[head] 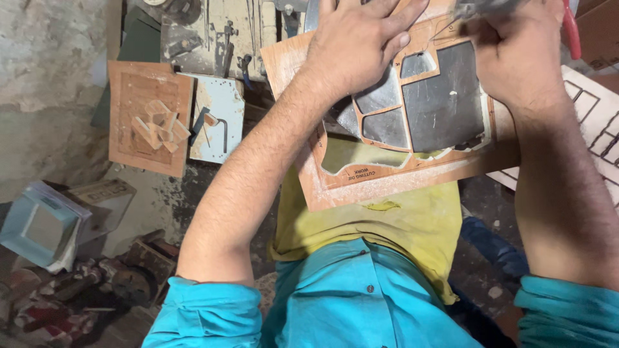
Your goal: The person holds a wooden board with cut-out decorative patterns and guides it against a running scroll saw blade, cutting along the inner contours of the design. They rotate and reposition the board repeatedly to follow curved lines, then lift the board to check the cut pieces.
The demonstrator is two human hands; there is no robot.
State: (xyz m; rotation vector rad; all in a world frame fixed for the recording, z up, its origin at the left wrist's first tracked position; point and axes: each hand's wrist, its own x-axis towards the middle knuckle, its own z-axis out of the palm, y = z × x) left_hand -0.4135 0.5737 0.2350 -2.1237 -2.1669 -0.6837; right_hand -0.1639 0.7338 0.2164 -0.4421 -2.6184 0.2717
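Two hands on the plywood die board [387, 180]; your left hand [354, 45] lies flat, fingers spread, pinning it; right hand [516, 58] fist-closed on a tool, probably pliers; looks mid-fitting, so keep steady pressure.

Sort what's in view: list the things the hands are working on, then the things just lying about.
In use:
left hand
right hand
plywood die board
red-handled tool

Lying about:
small board with wood offcuts
pale blue panel
light blue box
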